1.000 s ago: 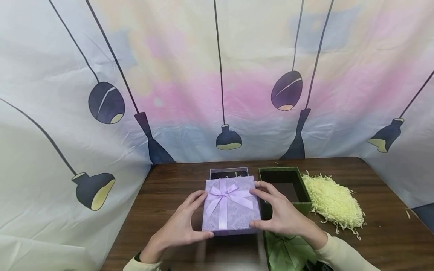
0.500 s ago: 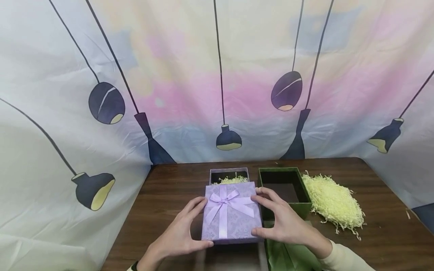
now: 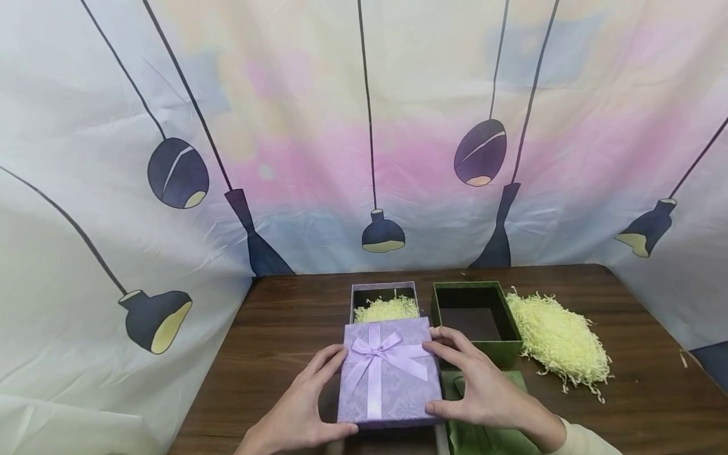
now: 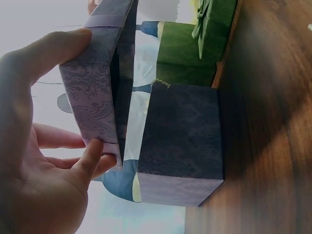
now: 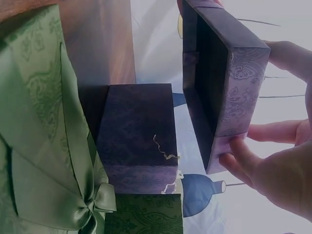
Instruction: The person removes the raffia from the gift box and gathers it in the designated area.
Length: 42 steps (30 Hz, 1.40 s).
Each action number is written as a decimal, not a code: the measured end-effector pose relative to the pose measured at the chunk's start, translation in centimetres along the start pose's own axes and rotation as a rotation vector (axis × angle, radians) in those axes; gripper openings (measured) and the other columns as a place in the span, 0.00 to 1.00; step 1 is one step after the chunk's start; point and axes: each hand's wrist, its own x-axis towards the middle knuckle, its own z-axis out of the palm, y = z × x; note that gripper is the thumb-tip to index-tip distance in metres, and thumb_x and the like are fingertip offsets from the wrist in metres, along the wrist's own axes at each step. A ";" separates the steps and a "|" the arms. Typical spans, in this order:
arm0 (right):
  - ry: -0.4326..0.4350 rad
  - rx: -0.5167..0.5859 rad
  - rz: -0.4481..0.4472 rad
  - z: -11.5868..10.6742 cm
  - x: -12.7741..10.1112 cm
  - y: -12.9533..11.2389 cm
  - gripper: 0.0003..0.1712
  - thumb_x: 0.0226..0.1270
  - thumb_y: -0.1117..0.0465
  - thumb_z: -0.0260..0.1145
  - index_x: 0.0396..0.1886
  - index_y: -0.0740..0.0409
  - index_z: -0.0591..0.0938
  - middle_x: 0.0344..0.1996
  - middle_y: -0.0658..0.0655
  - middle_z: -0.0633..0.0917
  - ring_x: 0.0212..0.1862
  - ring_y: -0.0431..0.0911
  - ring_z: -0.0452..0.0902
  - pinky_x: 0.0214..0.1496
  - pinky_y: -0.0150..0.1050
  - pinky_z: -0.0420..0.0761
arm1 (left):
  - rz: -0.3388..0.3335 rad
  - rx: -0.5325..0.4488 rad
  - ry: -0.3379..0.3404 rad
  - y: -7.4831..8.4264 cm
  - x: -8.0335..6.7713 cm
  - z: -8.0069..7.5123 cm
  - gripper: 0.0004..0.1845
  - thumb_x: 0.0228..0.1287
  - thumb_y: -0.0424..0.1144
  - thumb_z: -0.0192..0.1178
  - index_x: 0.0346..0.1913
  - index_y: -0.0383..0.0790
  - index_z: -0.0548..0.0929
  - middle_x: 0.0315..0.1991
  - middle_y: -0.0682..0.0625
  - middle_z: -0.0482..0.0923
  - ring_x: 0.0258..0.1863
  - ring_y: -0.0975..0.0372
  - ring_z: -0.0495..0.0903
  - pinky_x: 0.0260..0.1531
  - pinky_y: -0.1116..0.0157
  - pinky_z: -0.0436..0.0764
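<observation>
The left hand (image 3: 307,401) grips the left side of a lilac damask-patterned gift-box lid (image 3: 355,373), thumb at the near corner, fingertips further up that edge. Between both hands' fingers the lid hangs hollow side down, its satin ribbon bow (image 3: 376,349) uppermost. Beyond the left fingertips stands the matching lilac box base (image 4: 183,131), with pale yellow shredded paper (image 3: 387,308) inside; a gap shows between it and the lid. Below the right hand (image 3: 486,395) lies what seems to be a green gift-box lid (image 5: 39,97), partly hidden in the head view. That hand's thumb and fingers clasp the lilac lid's right edge. Past its fingertips sits an open green box base (image 3: 500,351), and further right a heap of yellow paper shreds (image 3: 560,341).
</observation>
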 end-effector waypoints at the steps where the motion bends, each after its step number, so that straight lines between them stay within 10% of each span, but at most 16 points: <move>1: -0.004 -0.002 -0.001 0.0 -0.1 0.0 0.46 0.43 0.39 0.79 0.63 0.52 0.77 0.65 0.50 0.70 0.63 0.44 0.70 0.55 0.44 0.79 | -0.003 -0.003 -0.002 0.1 -0.1 0.1 0.57 0.38 0.63 0.77 0.72 0.40 0.65 0.69 0.49 0.65 0.64 0.57 0.71 0.55 0.54 0.79; 18: -0.017 -0.010 -0.031 0.4 -1.6 -0.3 0.48 0.42 0.38 0.79 0.64 0.53 0.77 0.65 0.51 0.70 0.63 0.45 0.69 0.55 0.43 0.80 | -0.155 -0.105 -0.150 1.0 -1.0 -0.1 0.57 0.41 0.65 0.74 0.74 0.44 0.62 0.70 0.54 0.60 0.62 0.58 0.70 0.54 0.55 0.80; 28: -0.059 0.004 -0.013 0.8 -2.5 -0.8 0.45 0.46 0.38 0.77 0.63 0.54 0.77 0.66 0.50 0.68 0.60 0.44 0.71 0.51 0.39 0.80 | 0.061 -0.110 -0.066 -0.1 -2.1 0.5 0.57 0.43 0.64 0.74 0.71 0.35 0.65 0.66 0.42 0.64 0.60 0.59 0.71 0.52 0.62 0.80; 42: -0.112 0.061 0.014 1.7 -3.2 -0.6 0.45 0.48 0.39 0.77 0.64 0.54 0.77 0.66 0.53 0.68 0.58 0.50 0.73 0.49 0.40 0.79 | 0.184 -0.110 -0.029 -1.0 -2.9 1.1 0.60 0.36 0.60 0.79 0.69 0.29 0.65 0.63 0.37 0.65 0.61 0.61 0.69 0.52 0.64 0.80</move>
